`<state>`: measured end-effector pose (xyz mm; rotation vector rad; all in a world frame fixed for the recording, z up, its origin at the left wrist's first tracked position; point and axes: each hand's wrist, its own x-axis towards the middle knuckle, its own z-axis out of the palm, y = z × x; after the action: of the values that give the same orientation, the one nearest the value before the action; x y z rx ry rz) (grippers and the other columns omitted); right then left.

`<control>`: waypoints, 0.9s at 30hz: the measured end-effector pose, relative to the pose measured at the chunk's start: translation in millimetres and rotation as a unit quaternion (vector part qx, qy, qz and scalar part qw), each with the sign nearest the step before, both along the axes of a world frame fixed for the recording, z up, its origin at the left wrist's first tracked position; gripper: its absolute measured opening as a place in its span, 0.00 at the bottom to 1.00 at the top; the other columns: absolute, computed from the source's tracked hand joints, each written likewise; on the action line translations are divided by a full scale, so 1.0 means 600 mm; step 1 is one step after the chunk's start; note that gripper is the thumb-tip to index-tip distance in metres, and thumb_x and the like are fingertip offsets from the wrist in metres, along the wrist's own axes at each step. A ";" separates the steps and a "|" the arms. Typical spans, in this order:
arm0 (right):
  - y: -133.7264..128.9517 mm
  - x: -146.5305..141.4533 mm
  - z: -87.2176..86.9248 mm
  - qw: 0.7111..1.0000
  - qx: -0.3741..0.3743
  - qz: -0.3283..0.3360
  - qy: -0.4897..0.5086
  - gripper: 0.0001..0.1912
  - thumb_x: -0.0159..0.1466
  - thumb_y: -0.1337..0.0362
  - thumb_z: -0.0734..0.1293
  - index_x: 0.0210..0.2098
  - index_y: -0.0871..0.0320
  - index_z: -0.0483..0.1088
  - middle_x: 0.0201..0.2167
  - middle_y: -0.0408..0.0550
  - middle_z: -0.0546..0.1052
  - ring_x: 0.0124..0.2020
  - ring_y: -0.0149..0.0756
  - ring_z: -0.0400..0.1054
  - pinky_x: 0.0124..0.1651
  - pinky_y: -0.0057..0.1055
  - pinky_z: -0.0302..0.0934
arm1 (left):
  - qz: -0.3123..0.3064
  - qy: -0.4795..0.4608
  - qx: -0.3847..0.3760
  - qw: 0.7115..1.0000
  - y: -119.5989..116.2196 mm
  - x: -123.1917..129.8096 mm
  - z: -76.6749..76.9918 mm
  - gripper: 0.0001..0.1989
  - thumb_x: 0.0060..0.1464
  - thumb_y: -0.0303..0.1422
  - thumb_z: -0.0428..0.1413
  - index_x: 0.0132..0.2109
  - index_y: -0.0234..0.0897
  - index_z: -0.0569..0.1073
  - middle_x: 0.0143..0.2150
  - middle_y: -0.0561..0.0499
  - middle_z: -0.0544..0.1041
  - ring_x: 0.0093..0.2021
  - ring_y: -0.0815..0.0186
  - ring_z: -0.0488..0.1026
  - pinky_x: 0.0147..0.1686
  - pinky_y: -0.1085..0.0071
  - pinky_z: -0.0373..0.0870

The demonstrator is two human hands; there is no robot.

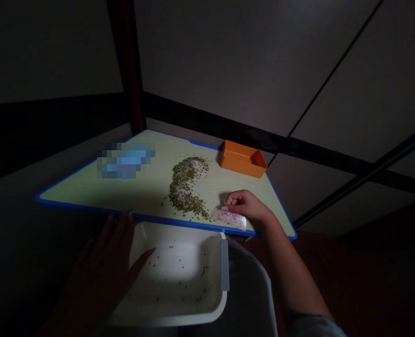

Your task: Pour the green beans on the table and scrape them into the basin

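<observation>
A curved heap of small green beans [181,187], mixed with some pale grains, lies on the pale table top [147,187]. To the right of the heap, my right hand [244,204] is closed, thumb against curled fingers. It appears to pinch the upper edge of a clear plastic piece [230,218] with pink print, which rests near the table's front edge. My left hand [118,252] is in shadow, fingers apart, over the left side of a white basin [179,313]. Its fingertips reach the table's blue edge. Several beans are scattered on the basin's bottom.
An orange open box [242,159] stands at the table's back right corner. A blurred-out blue item [126,160] lies at the back left. Behind the table rises a wall with dark strips [228,126]. A grey surface [247,290] shows beside the basin.
</observation>
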<state>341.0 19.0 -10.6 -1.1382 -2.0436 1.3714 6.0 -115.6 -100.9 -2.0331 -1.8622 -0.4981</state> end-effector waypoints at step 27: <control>-0.006 -0.022 0.002 0.999 0.051 0.000 -0.011 0.25 0.53 0.44 0.72 0.28 0.63 0.72 0.17 0.40 0.68 0.20 0.25 0.57 0.24 0.24 0.49 | 0.007 -0.006 -0.009 1.000 -0.001 -0.002 -0.005 0.43 0.56 0.54 0.34 0.70 0.30 0.40 0.71 0.35 0.54 0.71 0.46 0.49 0.62 0.46 0.57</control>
<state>327.8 15.7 -9.3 -1.1141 -2.1021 1.2448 4.8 -116.0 -104.2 -2.0326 -1.8929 -0.4924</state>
